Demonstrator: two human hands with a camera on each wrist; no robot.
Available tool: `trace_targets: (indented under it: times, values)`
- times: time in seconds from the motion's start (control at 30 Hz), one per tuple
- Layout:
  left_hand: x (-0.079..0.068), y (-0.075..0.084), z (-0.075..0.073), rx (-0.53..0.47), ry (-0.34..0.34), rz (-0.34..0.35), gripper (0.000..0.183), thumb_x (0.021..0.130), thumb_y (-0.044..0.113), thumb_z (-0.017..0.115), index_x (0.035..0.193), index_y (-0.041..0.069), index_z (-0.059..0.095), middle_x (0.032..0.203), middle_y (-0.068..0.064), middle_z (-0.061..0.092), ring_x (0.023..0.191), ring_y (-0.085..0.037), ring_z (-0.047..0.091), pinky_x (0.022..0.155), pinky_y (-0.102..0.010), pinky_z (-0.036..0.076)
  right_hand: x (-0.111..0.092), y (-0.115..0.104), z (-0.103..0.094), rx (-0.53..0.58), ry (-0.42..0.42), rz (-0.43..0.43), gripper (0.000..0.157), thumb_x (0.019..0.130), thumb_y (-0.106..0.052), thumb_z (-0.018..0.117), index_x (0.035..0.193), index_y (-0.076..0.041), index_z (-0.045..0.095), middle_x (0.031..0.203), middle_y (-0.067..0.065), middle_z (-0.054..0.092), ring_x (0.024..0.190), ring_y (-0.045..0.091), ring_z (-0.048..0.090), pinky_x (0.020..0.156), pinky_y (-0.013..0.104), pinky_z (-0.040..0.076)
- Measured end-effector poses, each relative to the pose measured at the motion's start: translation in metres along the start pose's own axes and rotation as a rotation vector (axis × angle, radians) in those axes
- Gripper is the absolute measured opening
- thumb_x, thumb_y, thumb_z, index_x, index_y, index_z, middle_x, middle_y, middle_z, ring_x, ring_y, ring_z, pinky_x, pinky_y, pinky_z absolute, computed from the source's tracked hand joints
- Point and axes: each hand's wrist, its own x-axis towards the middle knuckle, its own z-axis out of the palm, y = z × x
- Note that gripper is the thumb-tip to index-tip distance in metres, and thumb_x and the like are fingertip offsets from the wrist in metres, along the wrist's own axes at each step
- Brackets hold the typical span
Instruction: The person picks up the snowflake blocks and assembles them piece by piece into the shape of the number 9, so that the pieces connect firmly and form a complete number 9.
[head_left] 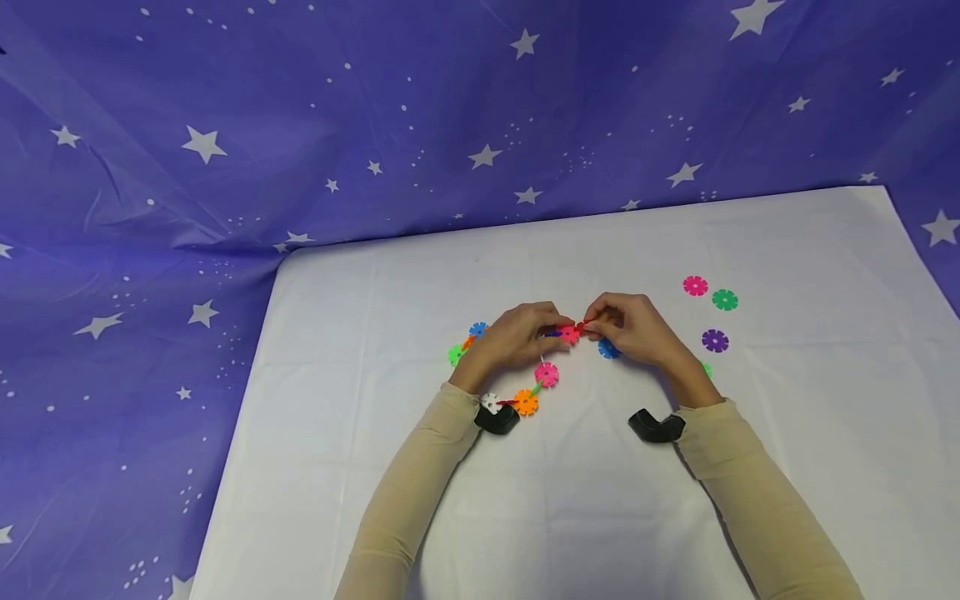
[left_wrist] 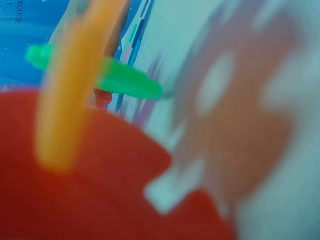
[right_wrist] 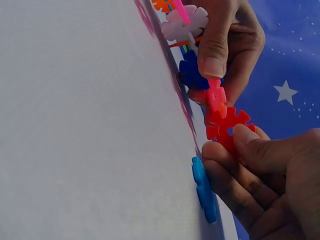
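In the head view my left hand [head_left: 517,337] pinches a pink notched disc [head_left: 570,335] at the end of a chain of interlocked snowflake discs. My right hand [head_left: 633,325] holds a red disc [right_wrist: 223,125] between thumb and fingers. The red disc's notched edge meets the pink one in the right wrist view; whether they are fully slotted cannot be told. A dark blue disc [right_wrist: 191,71] and a white disc [right_wrist: 185,23] follow along the chain. Under my right hand lies a loose blue disc [head_left: 609,349]. A red disc [left_wrist: 75,185] fills the left wrist view, blurred.
The chain curves on the white-covered table [head_left: 337,433] past an orange disc [head_left: 526,402] near my left wrist. To the right lie loose pink [head_left: 695,286], green [head_left: 724,300] and purple [head_left: 715,341] discs. A starry purple cloth [head_left: 420,108] hangs behind.
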Motion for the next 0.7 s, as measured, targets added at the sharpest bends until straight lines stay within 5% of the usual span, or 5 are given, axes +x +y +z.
trace_targets:
  times: [0.3, 0.7]
  values:
    - [0.0, 0.001, -0.001, 0.01, 0.025, -0.045, 0.037, 0.092, 0.032, 0.069, 0.124, 0.013, 0.068, 0.101, 0.001, 0.065, 0.082, -0.01, 0.053, 0.078, -0.024, 0.044, 0.002, 0.003, -0.003, 0.076, -0.049, 0.056, 0.003, 0.094, -0.002, 0.063, 0.096, -0.001, 0.063, 0.086, 0.015, 0.069, 0.075, 0.019, 0.07, 0.066, 0.024, 0.056]
    - [0.0, 0.002, 0.001, -0.029, 0.046, -0.072, 0.039, 0.091, 0.03, 0.07, 0.126, 0.013, 0.067, 0.1, 0.002, 0.064, 0.083, -0.01, 0.052, 0.077, -0.022, 0.044, 0.001, 0.01, -0.01, 0.257, -0.152, 0.141, 0.022, 0.099, -0.016, 0.058, 0.105, 0.005, 0.062, 0.091, 0.022, 0.07, 0.081, 0.02, 0.072, 0.077, 0.024, 0.057]
